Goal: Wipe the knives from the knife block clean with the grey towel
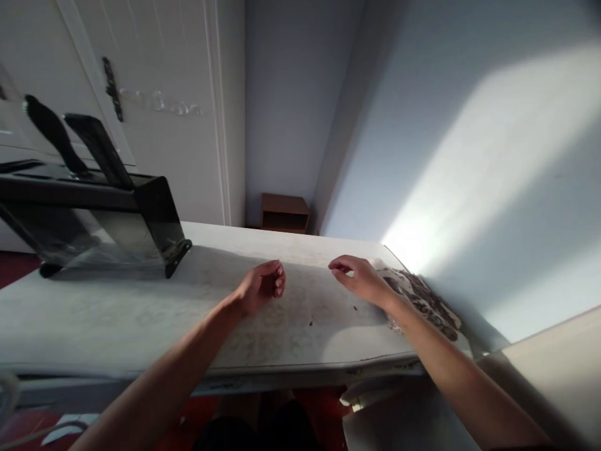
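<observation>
Above the white tabletop (154, 326), my left hand (261, 287) hovers with its fingers curled loosely into a fist. No object shows in it. Opposite, my right hand (354, 274) is raised with bent fingers and a small gap between thumb and fingertips, also with nothing visible inside. Bare space separates the two hands. Beside my right hand lies a brown-and-white patterned pile (422, 302), partly covered by my forearm; its material is hard to make out. Tiny dark bits (310, 321) are scattered on the tabletop between my arms.
At the left end stands a black knife block (94, 194) with clear sides and two black handles (101, 147) sticking up. Past the table are a white door (164, 94) and a small brown cabinet (284, 207). A pale wall (422, 156) borders the right side.
</observation>
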`<action>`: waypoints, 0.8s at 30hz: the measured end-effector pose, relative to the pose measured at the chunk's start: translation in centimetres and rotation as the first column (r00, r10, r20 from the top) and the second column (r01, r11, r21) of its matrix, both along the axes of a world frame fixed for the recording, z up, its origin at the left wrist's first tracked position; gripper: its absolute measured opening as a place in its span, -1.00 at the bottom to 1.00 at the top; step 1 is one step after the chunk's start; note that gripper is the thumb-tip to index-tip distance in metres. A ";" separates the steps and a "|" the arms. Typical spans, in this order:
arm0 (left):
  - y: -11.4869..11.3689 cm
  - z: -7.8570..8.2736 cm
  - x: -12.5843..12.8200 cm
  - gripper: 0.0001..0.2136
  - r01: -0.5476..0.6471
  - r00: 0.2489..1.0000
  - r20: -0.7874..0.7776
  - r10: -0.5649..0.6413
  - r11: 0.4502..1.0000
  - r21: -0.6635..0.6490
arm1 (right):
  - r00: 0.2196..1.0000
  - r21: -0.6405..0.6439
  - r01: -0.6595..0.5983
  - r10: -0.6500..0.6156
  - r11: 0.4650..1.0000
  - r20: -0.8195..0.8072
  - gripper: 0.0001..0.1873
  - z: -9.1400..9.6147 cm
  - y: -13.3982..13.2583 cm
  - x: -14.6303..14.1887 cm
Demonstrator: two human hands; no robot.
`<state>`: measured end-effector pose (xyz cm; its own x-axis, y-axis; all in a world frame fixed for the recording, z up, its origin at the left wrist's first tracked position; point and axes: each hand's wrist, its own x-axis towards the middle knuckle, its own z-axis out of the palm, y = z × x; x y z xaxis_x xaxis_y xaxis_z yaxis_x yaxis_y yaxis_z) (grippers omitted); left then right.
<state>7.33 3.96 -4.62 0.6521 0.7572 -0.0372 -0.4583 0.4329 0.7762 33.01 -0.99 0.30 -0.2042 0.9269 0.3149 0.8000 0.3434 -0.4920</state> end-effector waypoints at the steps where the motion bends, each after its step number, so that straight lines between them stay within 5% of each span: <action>1: 0.0 0.1 -0.1 -0.77 0.015 0.999 0.039 -0.014 0.999 -0.038 | 0.997 -0.008 -0.055 0.055 0.998 -0.051 -0.85 -0.7 0.7 -1.6; 7: -0.7 0.8 -0.9 -0.70 0.109 0.973 0.216 -0.085 0.989 -0.100 | 0.861 0.047 -0.370 0.361 0.928 -0.357 -0.85 -3.5 3.4 -8.7; 16: -0.9 1.3 -1.4 -0.60 0.193 0.948 0.281 -0.151 0.973 -0.129 | 0.792 0.220 -0.393 0.450 0.893 -0.412 -0.92 -5.5 3.0 -10.4; 24: -1.0 1.1 -1.3 -0.60 0.228 0.954 0.231 -0.192 0.964 -0.139 | 0.848 0.389 -0.313 0.439 0.867 -0.296 -0.72 -5.6 1.4 -10.3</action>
<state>6.02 2.96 -3.53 0.8016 0.5978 0.0098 -0.4911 0.6490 0.5811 22.66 0.40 -5.34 -0.3283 0.6392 0.6955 0.3611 0.7653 -0.5329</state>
